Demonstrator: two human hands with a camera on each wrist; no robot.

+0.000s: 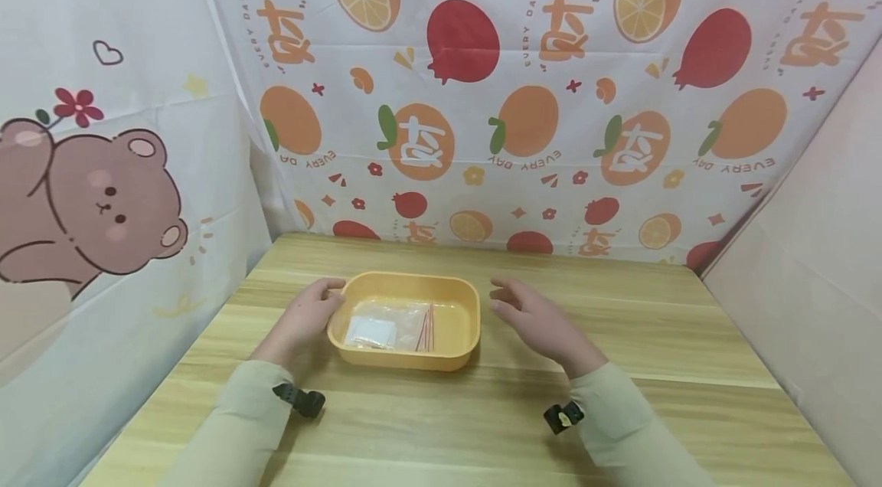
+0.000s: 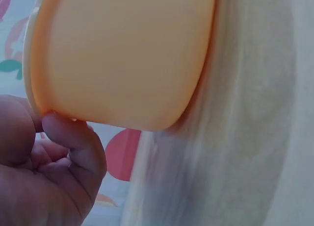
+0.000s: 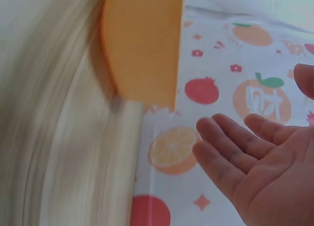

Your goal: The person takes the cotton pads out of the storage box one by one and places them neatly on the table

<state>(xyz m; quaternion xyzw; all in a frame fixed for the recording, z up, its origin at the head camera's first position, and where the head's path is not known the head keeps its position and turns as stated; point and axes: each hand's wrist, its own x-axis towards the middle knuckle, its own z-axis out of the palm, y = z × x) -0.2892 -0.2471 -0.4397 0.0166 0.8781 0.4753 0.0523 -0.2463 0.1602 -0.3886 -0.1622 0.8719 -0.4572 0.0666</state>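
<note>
A yellow plastic box, open-topped with rounded corners, stands on the wooden table. Inside it lie a clear plastic bag, a white folded packet and several thin red sticks. At the box's left end, my left hand grips the rim; the left wrist view shows curled fingers against the end wall. My right hand hovers a little off the right end, holding nothing. Its fingers look straight and spread in the right wrist view, apart from the box.
The wooden table reaches back to a fruit-printed cloth. A white cloth with a bear print hangs along the left side, and a pale plain cloth on the right. Each wrist wears a black strap device.
</note>
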